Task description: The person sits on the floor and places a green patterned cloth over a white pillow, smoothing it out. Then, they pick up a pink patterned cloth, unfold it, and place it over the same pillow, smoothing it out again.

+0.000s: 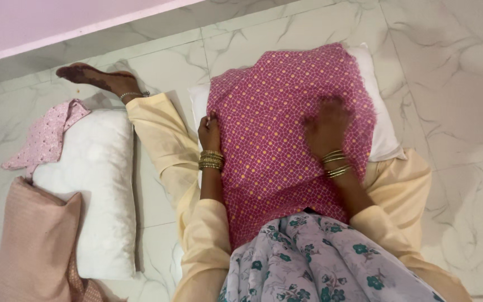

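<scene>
A white pillow (384,134) lies on the marble floor in front of me, mostly covered by a magenta patterned pillowcase (275,140). My left hand (209,132) grips the left edge of the pillowcase, fingers curled on the cloth. My right hand (326,126) lies flat on top of the pillowcase, fingers spread and blurred by motion. Both wrists carry gold bangles. The lower end of the pillowcase reaches into my lap, under a grey floral cloth (320,263).
To the left lies a second bare white pillow (104,184), with a pink patterned cloth (46,134) at its top and a pinkish-brown pillow (34,246) leaning on it. My leg in pale yellow trousers (163,140) stretches leftward, foot (93,77) near the wall.
</scene>
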